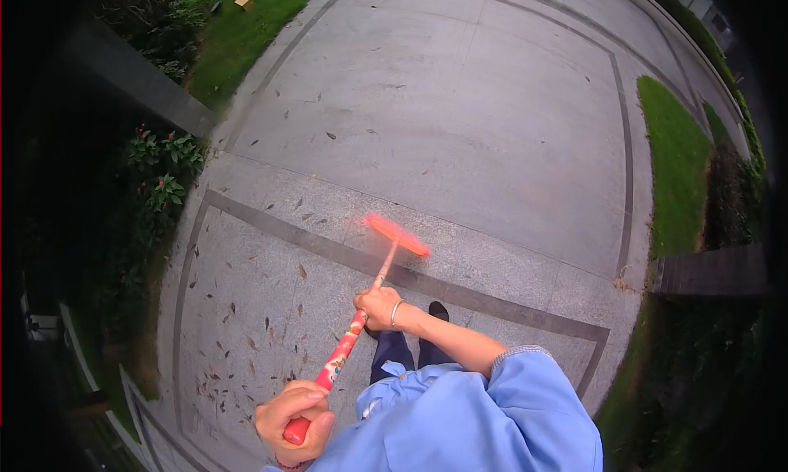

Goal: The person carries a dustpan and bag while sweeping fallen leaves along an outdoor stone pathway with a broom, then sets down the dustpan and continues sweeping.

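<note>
A push broom with a pink-orange bristle head [397, 235] rests on the grey paving ahead of my feet. Its patterned red handle [343, 353] slants back toward me. Near the handle's red end, my left hand [294, 421] has its fingers wrapped round it. Farther down the handle, my right hand [377, 307], with a bracelet at the wrist, grips it closed. The bristles look blurred. Scattered dry leaves [249, 341] lie on the paving left of the broom.
Dark paving bands [287, 234] cross the grey ground. Grass [675, 156] borders the right, with more lawn [246, 37] at the upper left. Red-flowered plants [167, 191] edge the left side. My dark shoe [438, 310] is just beyond my right forearm.
</note>
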{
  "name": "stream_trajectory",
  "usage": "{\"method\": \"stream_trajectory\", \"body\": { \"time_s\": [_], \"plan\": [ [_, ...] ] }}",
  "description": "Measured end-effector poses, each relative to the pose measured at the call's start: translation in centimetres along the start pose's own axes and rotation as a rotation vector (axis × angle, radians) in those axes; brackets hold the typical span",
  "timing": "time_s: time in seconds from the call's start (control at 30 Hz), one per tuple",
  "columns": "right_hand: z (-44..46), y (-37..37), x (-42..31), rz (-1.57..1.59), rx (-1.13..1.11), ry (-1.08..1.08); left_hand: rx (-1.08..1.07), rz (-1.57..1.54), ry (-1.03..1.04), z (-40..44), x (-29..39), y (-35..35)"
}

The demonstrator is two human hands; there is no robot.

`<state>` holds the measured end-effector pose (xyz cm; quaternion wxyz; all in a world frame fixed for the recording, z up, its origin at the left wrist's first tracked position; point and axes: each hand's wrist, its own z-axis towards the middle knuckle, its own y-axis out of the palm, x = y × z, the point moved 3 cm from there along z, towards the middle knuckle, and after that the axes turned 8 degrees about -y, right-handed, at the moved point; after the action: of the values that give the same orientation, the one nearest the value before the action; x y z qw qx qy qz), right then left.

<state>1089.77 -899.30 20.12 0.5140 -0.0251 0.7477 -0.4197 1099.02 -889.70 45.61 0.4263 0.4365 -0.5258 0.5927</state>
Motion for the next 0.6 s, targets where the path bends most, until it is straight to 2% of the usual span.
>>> {"method": "stream_trajectory", "body": {
  "time_s": [0.03, 0.1, 0.17, 0.23, 0.33, 0.4, 0.47, 0.53, 0.6],
  "plan": [
    [-0.3, -0.3, 0.0, -0.025, -0.001, 0.049, 0.041, -0.08, -0.017, -0.1, -0.5, -1.0],
    [-0.6, 0.3, 2.7, -0.128, -0.051, 0.187, 0.07, -0.106, -0.225, 0.0, -4.4, -2.3],
    [-0.9, 1.2, 6.5, -0.196, -0.131, 0.28, 0.002, -0.075, -0.34, 0.3, -8.9, -2.1],
    [-0.9, 3.7, 10.2, -0.293, -0.265, 0.359, -0.032, -0.198, -0.31, -0.3, -12.8, -1.1],
    [1.2, 8.4, 10.0, -0.272, -0.259, 0.259, -0.014, -0.138, -0.317, -1.6, -14.1, -3.8],
    [5.3, 12.2, 4.9, -0.223, -0.317, 0.228, 0.065, -0.054, -0.431, -2.6, -13.2, -8.8],
    [9.6, 15.0, -3.0, -0.052, -0.27, 0.249, 0.13, 0.012, -0.478, -4.0, -11.3, -15.3],
    [13.5, 18.6, -8.7, 0.046, -0.253, 0.084, 0.315, 0.061, -0.559, -5.2, -9.0, -19.5],
    [16.1, 19.7, -12.5, 0.136, -0.256, -0.073, 0.246, 0.205, -0.425, -4.7, -7.1, -20.7]
  ]
}}
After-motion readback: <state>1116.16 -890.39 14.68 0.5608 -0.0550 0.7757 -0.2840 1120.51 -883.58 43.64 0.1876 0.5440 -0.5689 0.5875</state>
